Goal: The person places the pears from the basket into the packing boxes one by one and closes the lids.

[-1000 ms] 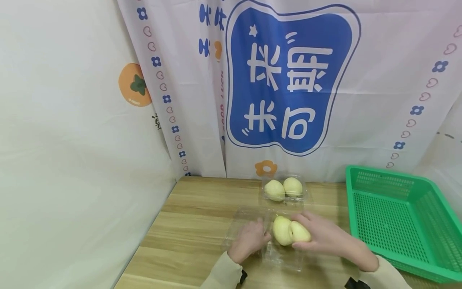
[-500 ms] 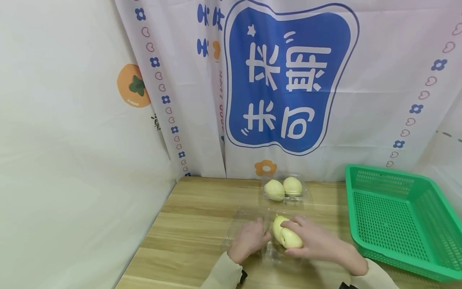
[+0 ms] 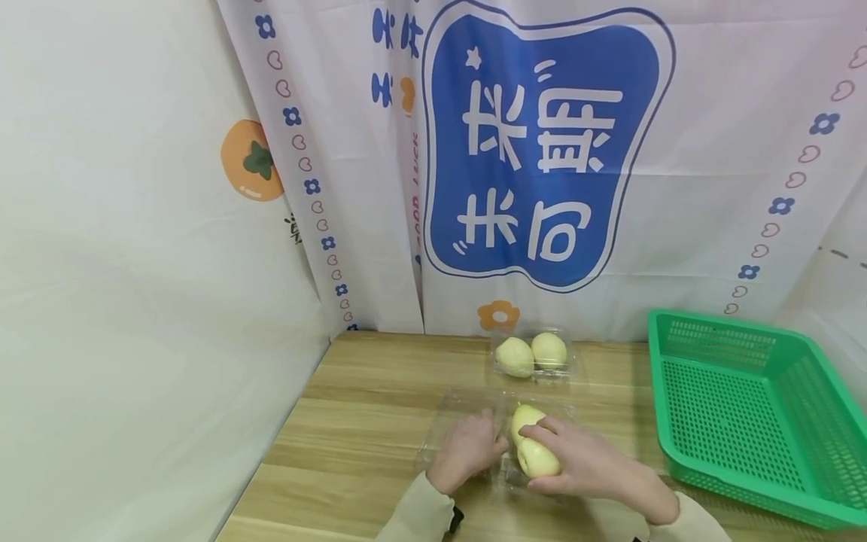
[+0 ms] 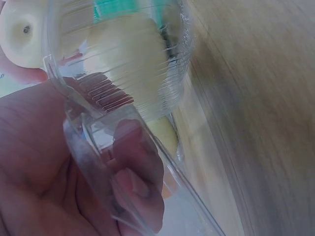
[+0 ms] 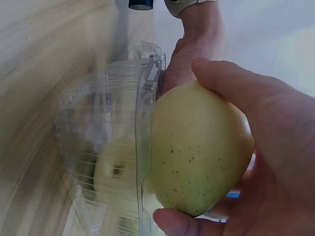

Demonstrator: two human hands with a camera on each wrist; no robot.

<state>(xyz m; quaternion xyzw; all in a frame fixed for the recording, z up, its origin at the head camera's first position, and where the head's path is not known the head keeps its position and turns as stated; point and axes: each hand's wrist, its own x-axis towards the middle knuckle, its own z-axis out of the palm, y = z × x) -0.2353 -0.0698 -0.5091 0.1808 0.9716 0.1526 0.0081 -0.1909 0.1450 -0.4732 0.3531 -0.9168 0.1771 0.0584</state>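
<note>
A clear plastic clamshell box (image 5: 143, 113) lies opened on the table, its lid (image 3: 443, 418) spread to the left. One yellow-green pear (image 3: 524, 420) sits inside the box; through the ribbed wall it looks blurred in the left wrist view. My right hand (image 3: 585, 463) grips a second pear (image 5: 199, 147), speckled brown, with fingers and thumb around it. This pear is at the box's rim, toward the near end. Fingers of my left hand (image 3: 470, 448) curl around the box's clear plastic edge (image 4: 147, 162) at the hinge side.
Behind, a second clear box holding two pears (image 3: 515, 357) stands against the printed curtain (image 3: 366, 248). A green slotted basket (image 3: 765, 497) occupies the right side of the wooden table (image 3: 366, 391). A white sheet (image 3: 135, 301) hangs along the left.
My right hand has brought its pear nearer to me and slightly left, from beside the other pear to the near part of the box. My left hand has stayed in place.
</note>
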